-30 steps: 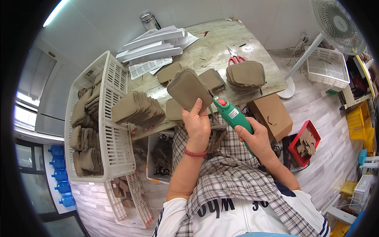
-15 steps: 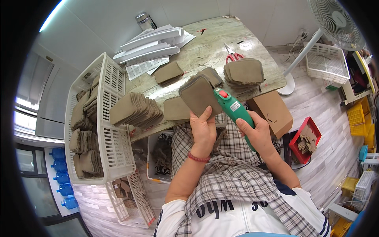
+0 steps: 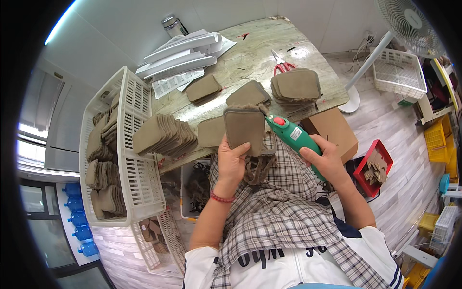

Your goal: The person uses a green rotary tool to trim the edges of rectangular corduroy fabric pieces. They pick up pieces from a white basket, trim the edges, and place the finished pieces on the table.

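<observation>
My left hand (image 3: 232, 161) grips a brown fabric pad (image 3: 244, 129) with rounded corners by its lower left part, thumb on its face. Frayed fabric edging shows along its top, and a fuzzy trimmed strip (image 3: 257, 169) hangs below it. In my right hand (image 3: 327, 161) is a green handheld electric cutter (image 3: 298, 137) with a red button; its tip is close to the pad's upper right corner. Behind the held pad, another brown pad (image 3: 248, 94) lies on the table, and a further flat pad (image 3: 211, 132) is partly hidden by it.
A pad stack (image 3: 296, 86) and red-handled scissors (image 3: 281, 62) are on the table's right. Fanned pads (image 3: 163, 135) stand beside a white crate (image 3: 144, 168) of pads. Papers (image 3: 180, 55) lie at the back. A cardboard box (image 3: 332, 135) and red tray (image 3: 360, 173) are lower right.
The held pad has turned more upright and moved slightly left and down. My right hand with the cutter has shifted right. The hanging strip now shows below the pad.
</observation>
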`<state>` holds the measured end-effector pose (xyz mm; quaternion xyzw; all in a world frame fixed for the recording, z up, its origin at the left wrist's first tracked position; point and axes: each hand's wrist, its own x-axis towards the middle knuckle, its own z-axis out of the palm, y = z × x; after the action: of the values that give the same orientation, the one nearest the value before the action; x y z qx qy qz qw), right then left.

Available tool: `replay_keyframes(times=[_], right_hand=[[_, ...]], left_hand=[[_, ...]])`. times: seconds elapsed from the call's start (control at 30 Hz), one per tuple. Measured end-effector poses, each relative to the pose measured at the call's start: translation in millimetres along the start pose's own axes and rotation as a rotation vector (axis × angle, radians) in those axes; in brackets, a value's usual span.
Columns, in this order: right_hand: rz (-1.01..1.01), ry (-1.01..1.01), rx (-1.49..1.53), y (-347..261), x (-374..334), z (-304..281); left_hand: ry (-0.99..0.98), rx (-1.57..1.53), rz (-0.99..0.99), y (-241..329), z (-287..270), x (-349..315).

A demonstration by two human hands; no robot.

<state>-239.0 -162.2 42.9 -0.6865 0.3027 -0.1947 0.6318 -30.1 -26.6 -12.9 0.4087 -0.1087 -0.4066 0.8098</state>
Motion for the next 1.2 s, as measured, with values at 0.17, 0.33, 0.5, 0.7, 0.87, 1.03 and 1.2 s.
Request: replay_keyframes(times=[0.17,0.33,0.5,0.7,0.87,1.03,1.2], right_hand=[[0.028,-0.060,-0.078,9,-6,-25],[-0.005,-0.125,-0.213,5,-9,-32],[-0.006,-0.126,-0.254,3,-13,-29],[-0.021,-0.041,-0.207,21,-13,-18],[0.091,-0.079,-0.076,18,-9,-14],[0.148,-0.148,0.021,17,-5,-21],[0.201,-0.175,0.062,12,-7,-32]], left_hand=[[-0.123,0.189,-0.143,31,-8,7],[-0.189,0.352,-0.242,48,-13,10],[-0.193,0.392,-0.306,45,-14,7],[-0.212,0.439,-0.379,32,-15,5],[-0.214,0.442,-0.429,30,-6,2],[-0.298,0.550,-0.533,41,-8,8],[-0.261,0.685,-0.468,57,-11,17]])
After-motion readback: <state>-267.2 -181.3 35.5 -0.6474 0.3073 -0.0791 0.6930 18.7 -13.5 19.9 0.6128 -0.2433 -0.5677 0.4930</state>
